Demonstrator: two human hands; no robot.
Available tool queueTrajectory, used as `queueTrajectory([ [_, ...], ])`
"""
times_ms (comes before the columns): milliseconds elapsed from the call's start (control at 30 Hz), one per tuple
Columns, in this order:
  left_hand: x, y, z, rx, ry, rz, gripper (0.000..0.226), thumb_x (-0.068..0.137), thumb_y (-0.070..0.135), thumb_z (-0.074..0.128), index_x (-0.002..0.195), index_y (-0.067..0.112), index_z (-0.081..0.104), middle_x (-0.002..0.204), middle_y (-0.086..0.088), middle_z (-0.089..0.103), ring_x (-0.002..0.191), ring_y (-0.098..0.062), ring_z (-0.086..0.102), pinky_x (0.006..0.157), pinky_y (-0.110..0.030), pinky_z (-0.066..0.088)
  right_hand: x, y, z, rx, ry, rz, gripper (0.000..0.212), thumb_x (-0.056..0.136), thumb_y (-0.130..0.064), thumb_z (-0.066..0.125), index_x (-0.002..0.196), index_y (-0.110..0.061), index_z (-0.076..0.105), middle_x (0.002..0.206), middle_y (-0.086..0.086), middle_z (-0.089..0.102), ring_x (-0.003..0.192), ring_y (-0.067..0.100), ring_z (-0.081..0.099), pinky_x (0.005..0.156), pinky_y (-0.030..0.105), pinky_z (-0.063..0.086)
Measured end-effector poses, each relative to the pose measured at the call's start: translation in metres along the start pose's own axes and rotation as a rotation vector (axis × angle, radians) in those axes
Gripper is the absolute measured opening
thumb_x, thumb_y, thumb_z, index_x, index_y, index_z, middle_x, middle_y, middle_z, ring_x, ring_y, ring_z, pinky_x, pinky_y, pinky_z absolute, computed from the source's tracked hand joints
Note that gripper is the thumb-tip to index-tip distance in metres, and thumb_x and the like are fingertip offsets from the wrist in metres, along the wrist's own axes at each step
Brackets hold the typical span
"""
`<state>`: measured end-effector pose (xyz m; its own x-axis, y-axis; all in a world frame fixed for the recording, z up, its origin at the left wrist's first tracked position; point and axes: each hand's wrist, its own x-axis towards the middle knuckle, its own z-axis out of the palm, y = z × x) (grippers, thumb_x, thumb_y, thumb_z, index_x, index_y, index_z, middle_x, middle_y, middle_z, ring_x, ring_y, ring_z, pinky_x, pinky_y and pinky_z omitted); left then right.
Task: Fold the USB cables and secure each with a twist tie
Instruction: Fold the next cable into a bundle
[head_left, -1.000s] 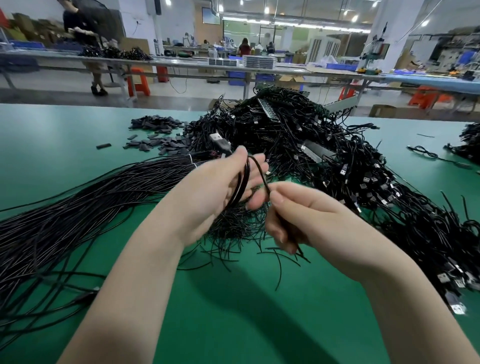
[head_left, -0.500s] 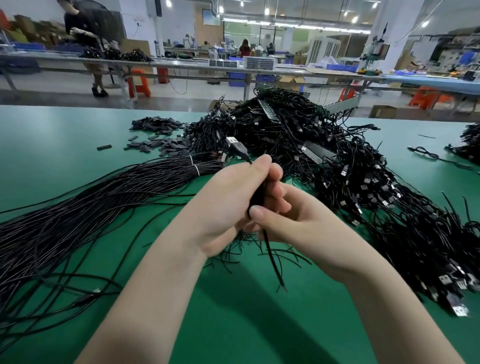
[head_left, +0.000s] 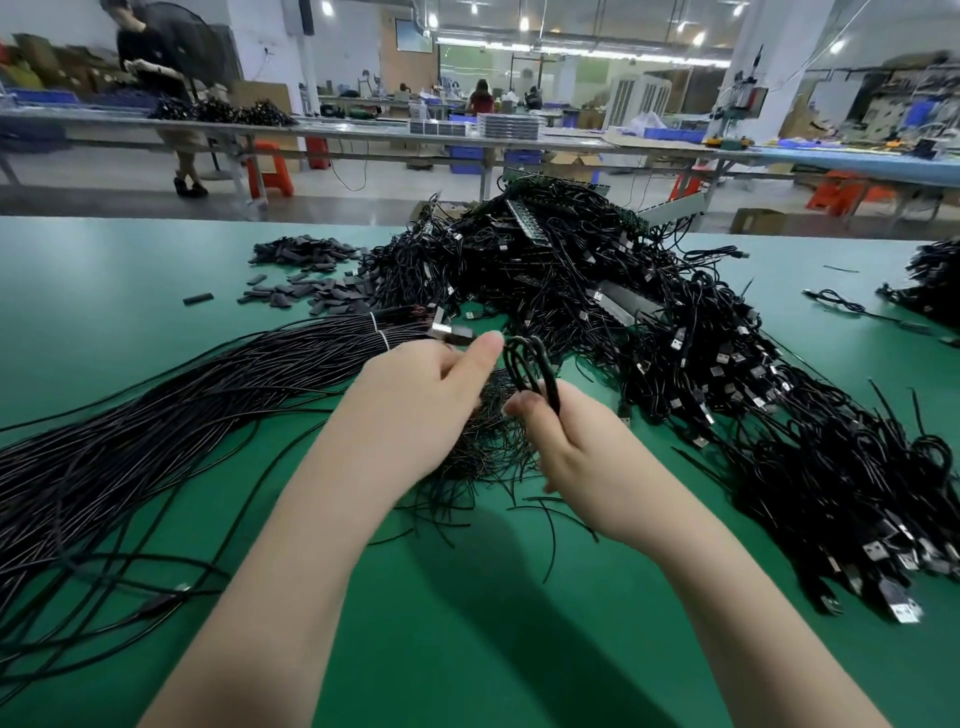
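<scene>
USB cable (head_left: 530, 371) looped between both hands, right hand (head_left: 563, 441) pinching

A green table (head_left: 156, 270) holds small black sleeves (head_left: 306, 270); orange stools (head_left: 270, 171) behind.

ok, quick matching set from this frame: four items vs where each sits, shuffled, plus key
1. folded cable loop
2. USB plug
3. long straight cable bundle
4. flat black pieces

A. far left of the table, beyond the bundle
B. gripped in the right hand
C. spread over the table's left side
D. sticking out past the left hand

Pairs: 1-B, 2-D, 3-C, 4-A
</scene>
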<state>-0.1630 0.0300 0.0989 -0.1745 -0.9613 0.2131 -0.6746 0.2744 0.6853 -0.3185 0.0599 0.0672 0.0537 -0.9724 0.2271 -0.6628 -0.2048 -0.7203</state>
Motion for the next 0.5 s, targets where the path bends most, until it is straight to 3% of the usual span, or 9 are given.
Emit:
queueTrajectory([
  [33,0.001,-0.002,0.001,0.12,0.097,-0.023,0.054,0.092,0.065,0.033,0.113,0.027,0.065,0.099,0.009,0.071,0.088,-0.011,0.065,0.078,-0.034,0.051,0.003,0.004,0.001,0.008,-0.008,0.064,0.029,0.102,-0.036,0.032,0.098,-0.019,0.056,0.071,-0.003,0.052,0.06,0.021,0.05,0.066,0.047,0.054],
  [100,0.003,-0.006,0.004,0.272,0.223,0.063,0.058,0.096,0.047,0.049,0.146,0.021,0.036,0.129,0.002,0.057,0.115,-0.018,0.055,0.094,-0.039,0.047,0.007,0.014,-0.001,0.069,-0.094,0.186,0.03,0.103,-0.034,0.031,0.093,-0.02,0.056,0.069,-0.001,0.047,0.055,0.016,0.045,0.056,0.043,0.052],
  [167,0.004,-0.011,0.009,0.438,0.152,0.309,0.083,0.092,0.029,0.063,0.155,0.027,0.01,0.153,0.0,0.032,0.138,-0.023,0.034,0.111,-0.043,0.033,0.009,0.023,-0.004,0.208,-0.23,0.273,0.032,0.103,-0.03,0.032,0.089,-0.017,0.056,0.063,-0.004,0.039,0.047,0.012,0.039,0.047,0.033,0.043],
  [200,0.004,-0.011,0.013,0.507,0.063,0.417,0.089,0.089,0.024,0.066,0.155,0.033,0.007,0.158,0.002,0.022,0.144,-0.022,0.024,0.116,-0.043,0.027,0.008,0.026,-0.005,0.28,-0.306,0.301,0.031,0.103,-0.029,0.032,0.088,-0.016,0.056,0.059,-0.007,0.036,0.043,0.01,0.035,0.047,0.029,0.04],
  [267,0.002,-0.011,0.021,0.54,-0.12,0.527,0.082,0.089,0.025,0.067,0.152,0.043,0.018,0.161,0.006,0.018,0.147,-0.016,0.017,0.12,-0.042,0.02,0.007,0.029,-0.01,0.391,-0.449,0.325,0.032,0.104,-0.03,0.032,0.086,-0.016,0.055,0.055,-0.009,0.031,0.041,0.01,0.028,0.045,0.025,0.036],
  [333,0.0,-0.011,0.027,0.463,-0.239,0.535,0.068,0.089,0.035,0.067,0.147,0.043,0.033,0.155,0.012,0.033,0.143,-0.01,0.027,0.117,-0.038,0.023,0.005,0.032,-0.017,0.457,-0.565,0.355,0.033,0.105,-0.031,0.033,0.083,-0.017,0.054,0.056,-0.006,0.026,0.042,0.012,0.021,0.043,0.023,0.035],
  [433,0.001,-0.008,0.026,0.39,-0.304,0.546,0.056,0.083,0.049,0.069,0.135,0.04,0.051,0.145,0.018,0.047,0.133,-0.006,0.041,0.107,-0.03,0.035,0.001,0.037,-0.025,0.427,-0.726,0.364,0.035,0.104,-0.03,0.036,0.076,-0.019,0.054,0.058,-0.003,0.025,0.045,0.014,0.019,0.042,0.023,0.036],
  [500,0.002,-0.006,0.026,0.531,-0.329,0.586,0.05,0.084,0.054,0.064,0.13,0.038,0.054,0.134,0.015,0.056,0.124,-0.011,0.05,0.096,-0.031,0.043,0.0,0.039,-0.026,0.379,-0.783,0.352,0.036,0.104,-0.031,0.037,0.075,-0.019,0.053,0.057,-0.003,0.028,0.044,0.014,0.022,0.043,0.024,0.038],
])
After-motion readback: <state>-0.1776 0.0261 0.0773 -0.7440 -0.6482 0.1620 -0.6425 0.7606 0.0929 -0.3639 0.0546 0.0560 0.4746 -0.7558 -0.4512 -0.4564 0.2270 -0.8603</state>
